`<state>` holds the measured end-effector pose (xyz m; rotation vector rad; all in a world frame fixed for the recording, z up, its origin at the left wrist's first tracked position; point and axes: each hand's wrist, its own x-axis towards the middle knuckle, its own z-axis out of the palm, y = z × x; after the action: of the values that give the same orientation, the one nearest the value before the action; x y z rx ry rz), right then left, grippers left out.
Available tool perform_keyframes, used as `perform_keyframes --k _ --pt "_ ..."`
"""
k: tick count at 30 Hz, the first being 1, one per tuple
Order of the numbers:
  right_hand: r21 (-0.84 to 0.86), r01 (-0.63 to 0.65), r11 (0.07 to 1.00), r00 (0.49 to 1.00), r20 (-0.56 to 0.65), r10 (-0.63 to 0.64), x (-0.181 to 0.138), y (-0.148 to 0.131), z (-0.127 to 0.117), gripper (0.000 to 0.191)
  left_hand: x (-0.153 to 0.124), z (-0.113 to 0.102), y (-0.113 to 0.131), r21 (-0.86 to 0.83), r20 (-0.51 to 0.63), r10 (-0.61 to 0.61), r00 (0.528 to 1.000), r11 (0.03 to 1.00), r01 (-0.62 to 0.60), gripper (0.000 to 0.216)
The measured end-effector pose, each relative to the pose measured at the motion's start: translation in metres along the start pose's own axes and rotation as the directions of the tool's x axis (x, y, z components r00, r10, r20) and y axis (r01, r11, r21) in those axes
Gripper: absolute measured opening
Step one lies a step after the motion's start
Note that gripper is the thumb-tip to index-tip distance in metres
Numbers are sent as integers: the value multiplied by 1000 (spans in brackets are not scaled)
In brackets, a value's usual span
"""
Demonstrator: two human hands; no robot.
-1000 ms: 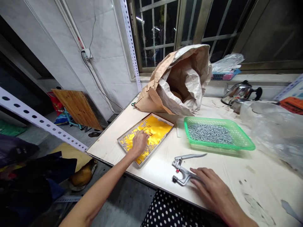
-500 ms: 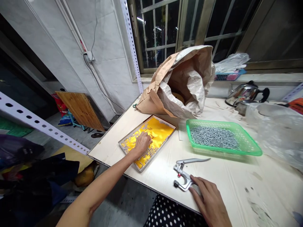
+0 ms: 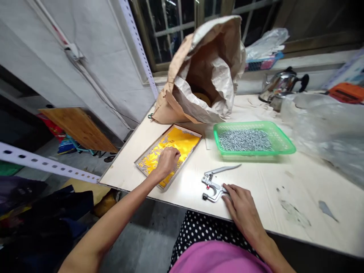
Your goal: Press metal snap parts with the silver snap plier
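Pliers: flat on the table, between your two hands, just beyond the front edge; head to the left, upper handle splayed away from the lower one, lower handle running in under your right hand.
Right hand: palm down over that lower handle, which enters between thumb and forefinger; touching, but cannot tell whether you grip it or merely rest on it.
Left hand: over the tray, fingers bunched, knuckles up; cannot tell whether a piece is pinched beneath. Well apart from the pliers, to their left and farther from you.
Small metal pieces: strewn on the tray's yellow bottom, mostly at the left end and along the near side, around your left hand; the far right part is bare yellow.
Green basket: right of the tray, beyond the pliers and your right hand, touched by neither; holds a broad heap of metal pins.
Paper sack: behind tray and basket, mouth gaping toward you, pale crumpled lining.
Clear plastic: heaped right of the basket.
Kettle: shiny, dark-handled, at the back by the window ledge.
Grey scrap: lying on the table, right of your right hand.
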<state>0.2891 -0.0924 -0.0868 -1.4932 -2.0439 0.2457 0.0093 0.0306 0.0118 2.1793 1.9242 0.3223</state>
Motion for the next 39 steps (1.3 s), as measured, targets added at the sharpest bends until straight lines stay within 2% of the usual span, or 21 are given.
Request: perform_keyframes --k 2,4,6,8,11,15,26,29,32,35,39 --pt "-16 -22 1000 999 47 22 3 -4 -6 34 -17 1 19 -254 47 15 999 967 -3 14" --pt "-38 -39 999 995 88 42 6 -6 -9 34 -34 7 37 -450 172 -8 985 889 85 12" --pt "-63 -54 997 992 113 61 8 -7 -12 35 -47 20 51 -560 311 -50 949 798 225 13" --pt "-82 -56 995 990 123 66 8 -6 -12 35 -55 35 59 -599 419 -98 903 717 356 14" --pt "-97 -37 995 993 111 48 6 -3 -10 36 -58 55 65 -598 494 -142 858 661 453 18" --pt "-99 -27 995 998 46 31 5 -2 -7 35 -57 65 67 -555 527 -119 841 701 447 21" --pt "-63 -37 997 998 39 40 6 -2 -11 33 -45 60 76 -401 618 -90 781 818 412 19" --pt "-56 -34 998 999 26 36 6 -1 -9 33 -42 56 79 -361 666 -86 741 832 421 20" --pt "-46 -39 998 999 27 41 6 -3 -9 31 -41 52 81 -346 736 -86 671 805 482 23" --pt "-31 -33 999 997 72 35 6 -4 -14 31 -43 50 83 -328 773 -99 627 783 528 20" --pt "-6 47 999 982 183 -45 12 6 -31 49 -49 51 81 -315 780 -100 618 790 525 20"
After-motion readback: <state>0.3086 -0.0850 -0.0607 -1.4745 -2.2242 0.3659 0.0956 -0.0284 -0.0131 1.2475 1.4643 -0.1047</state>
